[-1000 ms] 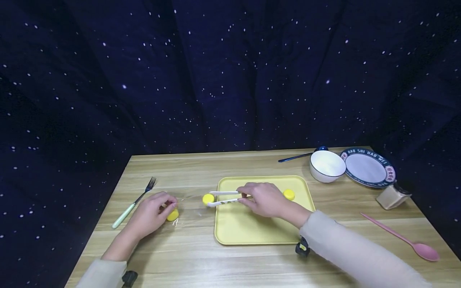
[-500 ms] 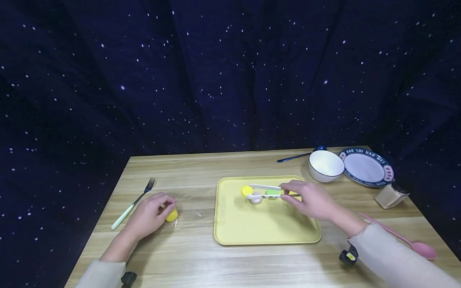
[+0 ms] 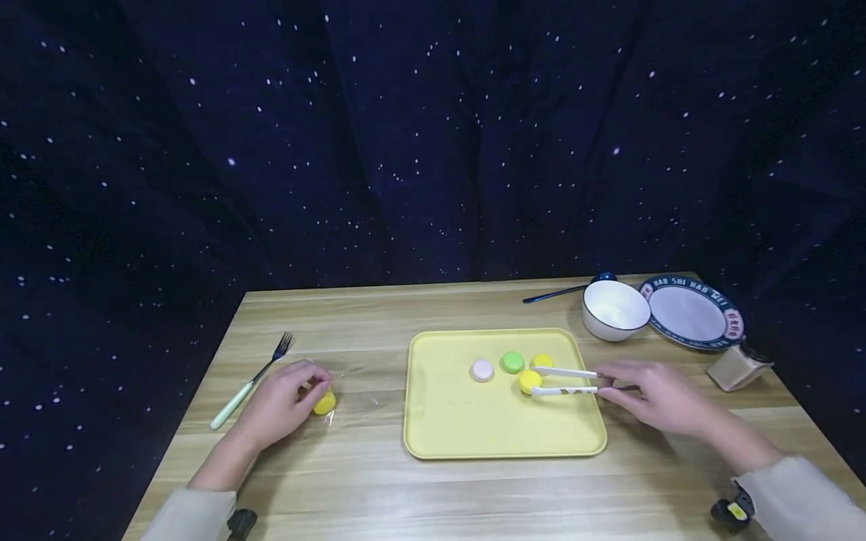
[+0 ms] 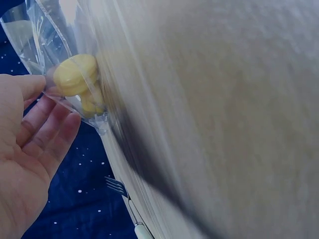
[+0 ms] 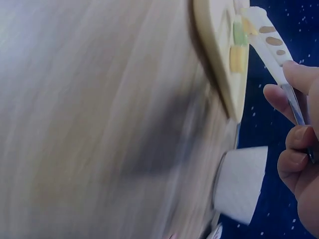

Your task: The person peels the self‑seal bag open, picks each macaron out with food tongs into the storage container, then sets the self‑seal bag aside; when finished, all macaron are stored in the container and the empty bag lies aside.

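Note:
My left hand (image 3: pixel 284 402) pinches the edge of a clear plastic bag (image 4: pixel 52 30) lying on the table. Inside it, in the left wrist view, are yellow macarons (image 4: pixel 76 74), one overlapping another. My right hand (image 3: pixel 656 394) holds white-tipped tongs (image 3: pixel 568 373) with brown spots, reaching over the right side of a yellow tray (image 3: pixel 467 432). Between the tongs' tips is a yellow macaron (image 3: pixel 529 382), close over the tray. Along the tray's upper part sit a pale pink macaron (image 3: pixel 482 370), a green macaron (image 3: pixel 512 362) and another yellow one, partly behind the tongs.
A fork (image 3: pixel 253 382) with a pale green handle lies left of my left hand. Behind the tray's right corner stand a white bowl (image 3: pixel 614 309), a dark blue spoon (image 3: pixel 555 294) and a rimmed plate (image 3: pixel 690 314). A seasoning jar (image 3: pixel 737 368) lies tipped at the right.
My right hand has carried the yellow macaron in the tongs from beside the bag rightward across the tray, up to the other macarons. The left hand has stayed at the bag.

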Motion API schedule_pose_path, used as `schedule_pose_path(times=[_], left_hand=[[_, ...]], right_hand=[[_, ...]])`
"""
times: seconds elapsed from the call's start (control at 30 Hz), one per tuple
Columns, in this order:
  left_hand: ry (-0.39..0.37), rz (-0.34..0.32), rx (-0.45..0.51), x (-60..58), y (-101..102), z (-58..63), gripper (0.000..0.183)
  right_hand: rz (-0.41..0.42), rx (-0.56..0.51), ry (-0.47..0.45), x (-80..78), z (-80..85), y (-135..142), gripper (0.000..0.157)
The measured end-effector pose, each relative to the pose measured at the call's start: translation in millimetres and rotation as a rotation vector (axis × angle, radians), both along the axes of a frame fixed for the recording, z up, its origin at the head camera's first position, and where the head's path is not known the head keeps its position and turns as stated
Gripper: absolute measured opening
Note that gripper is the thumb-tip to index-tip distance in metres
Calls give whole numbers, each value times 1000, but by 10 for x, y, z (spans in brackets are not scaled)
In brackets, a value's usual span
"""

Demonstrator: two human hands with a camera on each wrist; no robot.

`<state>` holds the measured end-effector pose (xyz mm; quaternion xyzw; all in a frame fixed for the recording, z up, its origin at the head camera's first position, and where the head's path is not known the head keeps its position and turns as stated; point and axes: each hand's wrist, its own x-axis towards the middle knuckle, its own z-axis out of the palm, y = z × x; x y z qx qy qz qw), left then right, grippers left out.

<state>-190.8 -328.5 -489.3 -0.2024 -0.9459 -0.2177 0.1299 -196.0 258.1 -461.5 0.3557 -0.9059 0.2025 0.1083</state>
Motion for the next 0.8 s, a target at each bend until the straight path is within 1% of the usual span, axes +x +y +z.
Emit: schedule_pose_path(times=[0.17, 0.33, 0.5, 0.63, 0.73, 0.8], left_hand=[[-6, -2, -1, -4, 6, 7, 5], [-15, -6, 3, -2, 7, 8, 4], [-14, -10, 6, 1, 9, 13, 5], [-10, -10, 0, 4, 7, 13, 5], [-10, -9, 1, 4, 4, 8, 5], [-11, -10, 0, 2, 2, 2, 5]], right_hand=[[-48, 55, -3, 55, -17, 124, 20], [-93, 99, -23, 77, -37, 172, 26], [-93, 64, -47, 70, -30, 211, 29], [-97, 33, -18, 52, 7, 228, 31], [-115, 39, -11, 36, 53, 185, 33], [-114, 35, -26, 17, 81, 119, 33]])
